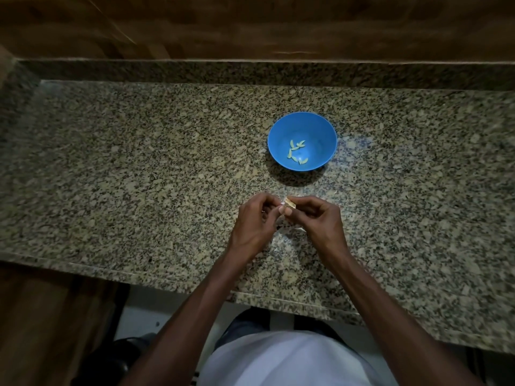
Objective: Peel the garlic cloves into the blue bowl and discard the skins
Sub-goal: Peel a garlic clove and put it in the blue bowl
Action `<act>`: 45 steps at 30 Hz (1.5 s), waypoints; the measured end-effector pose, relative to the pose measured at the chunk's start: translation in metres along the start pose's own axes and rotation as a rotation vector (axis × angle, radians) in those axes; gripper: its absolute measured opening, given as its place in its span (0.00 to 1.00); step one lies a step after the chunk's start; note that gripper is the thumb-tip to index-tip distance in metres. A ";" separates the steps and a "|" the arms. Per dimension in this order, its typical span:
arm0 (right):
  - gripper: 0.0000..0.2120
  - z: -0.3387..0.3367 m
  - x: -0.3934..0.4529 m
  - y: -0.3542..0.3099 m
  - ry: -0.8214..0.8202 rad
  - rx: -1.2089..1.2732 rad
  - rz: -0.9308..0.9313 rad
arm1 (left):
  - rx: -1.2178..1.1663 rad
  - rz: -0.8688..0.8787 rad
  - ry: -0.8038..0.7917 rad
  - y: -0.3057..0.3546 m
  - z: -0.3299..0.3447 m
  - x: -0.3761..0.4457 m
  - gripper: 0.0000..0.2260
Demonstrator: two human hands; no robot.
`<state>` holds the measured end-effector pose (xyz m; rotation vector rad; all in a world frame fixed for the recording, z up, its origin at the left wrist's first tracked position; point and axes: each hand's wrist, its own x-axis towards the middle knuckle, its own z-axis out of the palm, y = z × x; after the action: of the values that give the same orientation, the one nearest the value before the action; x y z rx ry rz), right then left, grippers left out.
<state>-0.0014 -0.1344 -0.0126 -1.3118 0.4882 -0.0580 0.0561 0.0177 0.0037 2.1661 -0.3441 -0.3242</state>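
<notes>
1. We hold one garlic clove (288, 205) between both hands over the granite countertop (139, 168), just in front of the blue bowl (302, 141). The left hand (257, 221) has its fingertips curled in and pinching the clove's near end; the right hand (315, 218) is curled too, thumb and forefinger nipping the other end.
2. To peel well, we judge it best to catch a loose edge of skin with a nail and strip it lengthwise, keeping the other hand's pinch firm but light so the clove does not squirt free.
3. The skin looks papery, pale tan and brittle; it will likely tear into flakes.
4. The peeled cloves (296, 151) in the bowl are small, curved, pale yellow-green and smooth.
5. The bowl is round, plain plastic by its look; the counter is speckled, polished stone, against which fallen skin would be hard to spot.
</notes>
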 end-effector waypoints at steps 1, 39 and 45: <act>0.13 0.000 0.001 0.001 0.002 -0.031 -0.009 | 0.016 0.003 -0.015 -0.001 0.000 0.001 0.04; 0.08 0.008 -0.007 0.018 0.086 -0.502 -0.163 | -0.420 -0.386 -0.258 -0.018 -0.025 -0.018 0.09; 0.16 0.013 0.018 0.015 0.007 -0.745 -0.161 | -0.746 -0.507 -0.117 -0.031 -0.028 -0.026 0.07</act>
<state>0.0160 -0.1241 -0.0302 -2.0812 0.4213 -0.0132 0.0459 0.0646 -0.0029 1.4657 0.2503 -0.7332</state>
